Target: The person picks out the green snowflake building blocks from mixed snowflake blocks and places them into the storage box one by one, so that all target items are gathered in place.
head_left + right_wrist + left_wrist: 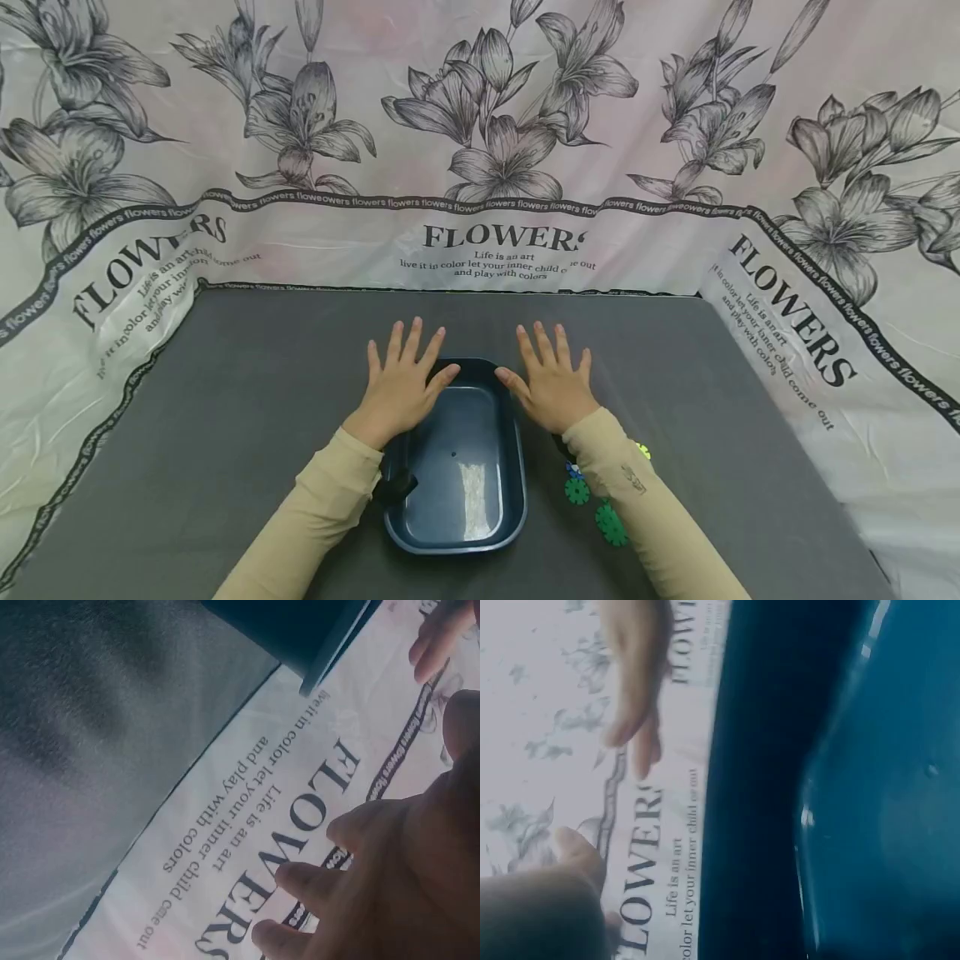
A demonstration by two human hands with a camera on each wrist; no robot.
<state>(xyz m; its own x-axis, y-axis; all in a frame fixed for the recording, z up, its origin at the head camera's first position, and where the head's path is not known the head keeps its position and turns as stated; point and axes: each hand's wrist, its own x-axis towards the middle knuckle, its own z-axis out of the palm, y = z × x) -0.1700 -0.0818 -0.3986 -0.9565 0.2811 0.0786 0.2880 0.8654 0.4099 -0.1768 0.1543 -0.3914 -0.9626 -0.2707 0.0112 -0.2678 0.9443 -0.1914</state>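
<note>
Both hands are held out with fingers spread and nothing in them. In the head view my left hand [397,392] overlaps the left rim of a blue rectangular tray [450,433], its thumb pointing inward. My right hand [553,387] lies just past the tray's right rim, thumb also turned toward the tray. No objects show inside the tray. Beside my right forearm are green toothed discs [611,523], a small blue piece [574,471] and a yellow piece [642,450], partly hidden by the sleeve. The right wrist view shows the right hand's fingers [307,889] extended.
A dark grey cloth [247,417] covers the table. Around its back and sides runs a white sheet [315,246] printed with flowers and lettering. A dark wrist strap [396,487] shows at the left sleeve, over the tray's left edge.
</note>
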